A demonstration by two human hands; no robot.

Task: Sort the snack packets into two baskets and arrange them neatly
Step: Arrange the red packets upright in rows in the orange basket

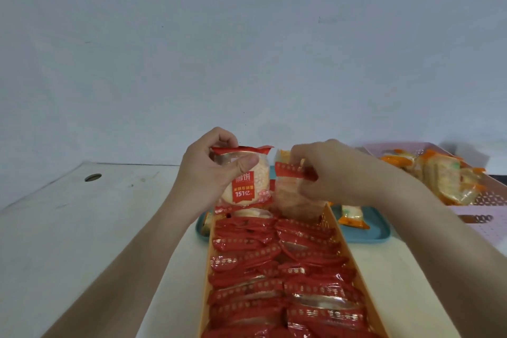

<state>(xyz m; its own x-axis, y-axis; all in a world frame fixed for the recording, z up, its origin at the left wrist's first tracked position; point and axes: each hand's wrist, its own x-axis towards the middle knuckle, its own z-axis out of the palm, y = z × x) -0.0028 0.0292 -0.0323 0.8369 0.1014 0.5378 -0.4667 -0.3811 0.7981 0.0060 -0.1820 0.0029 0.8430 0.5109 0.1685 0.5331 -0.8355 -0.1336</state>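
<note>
A long orange basket (346,244) runs from the bottom centre away from me, packed with two rows of upright red snack packets (263,280). My left hand (204,173) pinches the top seal of a red rice-cracker packet (247,186), held upright above the basket's far end. Right beside it, my right hand (337,170) grips the top of a second red packet (295,195), whose lower edge reaches the basket's far right corner. A pink basket (488,217) at the right holds several orange-edged packets (450,175).
A teal tray (375,230) lies beyond the orange basket, with an orange-edged packet (352,215) on its right part and another at its left edge (206,223). The white table (82,228) has a round cable hole (93,177) at far left. A plain wall stands behind.
</note>
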